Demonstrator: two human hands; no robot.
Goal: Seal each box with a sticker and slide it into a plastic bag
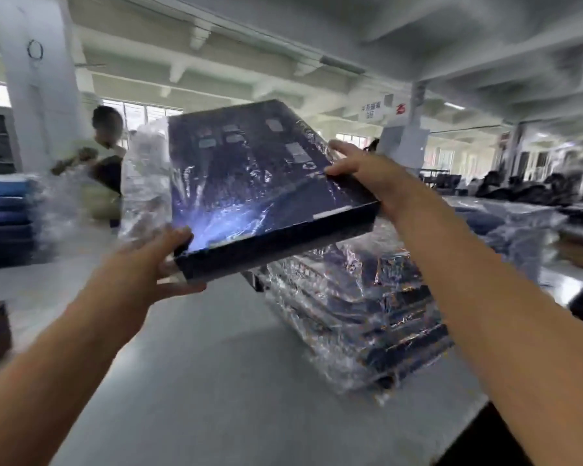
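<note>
glossy crinkled plastic bag [236, 183], matt table [216, 364]

- Head-worn wide-angle view faces forward across the table [216, 381], ceiling [418, 35] included.
- Close in: left hand [155, 260] and right hand [360, 169], box [249, 183] between, sit mid-frame.

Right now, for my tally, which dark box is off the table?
The box held tilted in the air by the left hand and right hand, in its plastic bag; the other bagged boxes lie stacked on the table.
</note>
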